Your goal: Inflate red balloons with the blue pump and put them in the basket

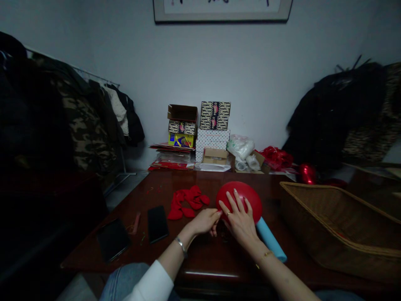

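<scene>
Your red balloon (252, 195) sits between and just beyond your hands, over the bench (200, 261). Your right hand (242, 221) lies spread wide across its near side, palm down, fingers pointing away from you. Your left hand (208, 220) is narrow, its fingertips pinching the balloon's near-left edge; the exact grip is partly hidden. A blue cylinder (271, 240) lies just right of your right hand, and limp red pieces (177, 205) lie beyond your left.

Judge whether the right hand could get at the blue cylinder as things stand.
Probably yes: the blue cylinder lies close to the right hand, with nothing seen over its near end. The hand, spread on the balloon, would first have to leave it.
</scene>
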### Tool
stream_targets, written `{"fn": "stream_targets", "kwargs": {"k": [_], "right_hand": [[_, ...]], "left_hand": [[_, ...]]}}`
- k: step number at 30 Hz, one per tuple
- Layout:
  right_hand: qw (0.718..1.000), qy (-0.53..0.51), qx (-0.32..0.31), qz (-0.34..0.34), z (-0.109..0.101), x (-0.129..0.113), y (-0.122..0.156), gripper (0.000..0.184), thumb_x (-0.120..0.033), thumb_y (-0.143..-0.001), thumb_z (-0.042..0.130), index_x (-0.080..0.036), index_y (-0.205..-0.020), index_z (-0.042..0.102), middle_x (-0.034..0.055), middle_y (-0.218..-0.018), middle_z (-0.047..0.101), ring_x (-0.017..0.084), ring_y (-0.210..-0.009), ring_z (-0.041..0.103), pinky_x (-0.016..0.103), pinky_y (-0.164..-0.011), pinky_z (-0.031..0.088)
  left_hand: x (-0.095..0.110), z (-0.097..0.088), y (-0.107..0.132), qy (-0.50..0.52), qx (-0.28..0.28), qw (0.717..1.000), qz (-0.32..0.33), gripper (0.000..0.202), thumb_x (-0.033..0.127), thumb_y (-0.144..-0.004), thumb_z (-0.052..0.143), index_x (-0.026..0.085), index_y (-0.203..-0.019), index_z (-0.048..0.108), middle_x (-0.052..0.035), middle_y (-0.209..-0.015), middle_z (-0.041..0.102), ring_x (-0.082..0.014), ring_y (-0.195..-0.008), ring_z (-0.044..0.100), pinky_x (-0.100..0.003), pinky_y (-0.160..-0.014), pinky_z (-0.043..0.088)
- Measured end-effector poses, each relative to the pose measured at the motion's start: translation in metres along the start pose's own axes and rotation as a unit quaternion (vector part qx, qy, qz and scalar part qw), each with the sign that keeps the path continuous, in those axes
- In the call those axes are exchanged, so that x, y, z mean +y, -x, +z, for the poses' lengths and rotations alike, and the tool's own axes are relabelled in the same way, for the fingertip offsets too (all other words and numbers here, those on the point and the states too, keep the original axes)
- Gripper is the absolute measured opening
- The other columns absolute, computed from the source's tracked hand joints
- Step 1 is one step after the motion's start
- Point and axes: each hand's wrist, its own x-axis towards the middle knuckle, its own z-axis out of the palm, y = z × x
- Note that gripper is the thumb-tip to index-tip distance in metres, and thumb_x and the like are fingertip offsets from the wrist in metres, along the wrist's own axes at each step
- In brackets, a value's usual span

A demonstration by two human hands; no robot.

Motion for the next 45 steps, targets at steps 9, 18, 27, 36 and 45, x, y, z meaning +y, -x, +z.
{"fn": "stream_targets", "kwargs": {"k": [9,18,27,36,45], "right_hand": [[1.0,0.0,-0.011,0.028,-0.007,-0.005,-0.006,0.055,-0.043,-0.079,0.057,-0.032,-0.132,0.042,0.0085,-0.146,0.028,0.03,-0.136,0.012,0.051,-0.104,0.014],[0.999,-0.018,-0.006,0.041,-0.019,-0.007,-0.016,0.065,-0.034,-0.08,0.053,-0.028,-0.14,0.027,0.0076,-0.148,0.024,0.029,-0.137,0.007,0.051,-0.103,0.015],[0.997,-0.032,0.003,0.075,-0.018,-0.017,-0.024,0.066,-0.04,-0.078,0.055,-0.022,-0.137,0.032,0.0106,-0.148,0.022,0.031,-0.137,0.005,0.052,-0.104,0.014],[0.991,-0.041,0.022,0.128,-0.015,-0.025,-0.028,0.065,-0.042,-0.075,0.058,-0.022,-0.134,0.037,0.0134,-0.145,0.028,0.034,-0.135,0.014,0.057,-0.102,0.014],[0.99,-0.091,0.025,0.108,-0.012,-0.029,-0.032,0.067,-0.037,-0.076,0.055,-0.023,-0.137,0.031,0.0101,-0.147,0.025,0.03,-0.136,0.011,0.053,-0.103,0.014]], "left_hand": [[0.021,-0.024,0.016,-0.465,0.226,0.85,0.105,0.037,0.044,-0.091,0.033,0.023,-0.092,0.064,-0.0069,-0.084,0.069,-0.0196,-0.074,0.064,-0.026,-0.062,0.044],[0.022,-0.022,0.016,-0.358,0.274,0.856,0.252,0.029,0.034,-0.09,0.041,0.024,-0.101,0.066,-0.0091,-0.106,0.067,-0.0211,-0.094,0.061,-0.031,-0.081,0.045],[0.022,-0.014,0.016,-0.285,0.312,0.879,0.22,0.024,0.035,-0.088,0.044,0.022,-0.091,0.064,-0.0095,-0.088,0.065,-0.0206,-0.083,0.057,-0.03,-0.079,0.042],[0.033,-0.009,0.016,-0.317,0.369,0.856,0.174,0.019,0.033,-0.089,0.042,0.021,-0.082,0.055,-0.006,-0.079,0.06,-0.0193,-0.075,0.056,-0.029,-0.07,0.043],[0.026,-0.013,0.014,-0.373,0.388,0.795,0.282,0.025,0.025,-0.091,0.04,0.016,-0.108,0.056,-0.0132,-0.116,0.061,-0.0224,-0.115,0.052,-0.034,-0.092,0.046]]}}
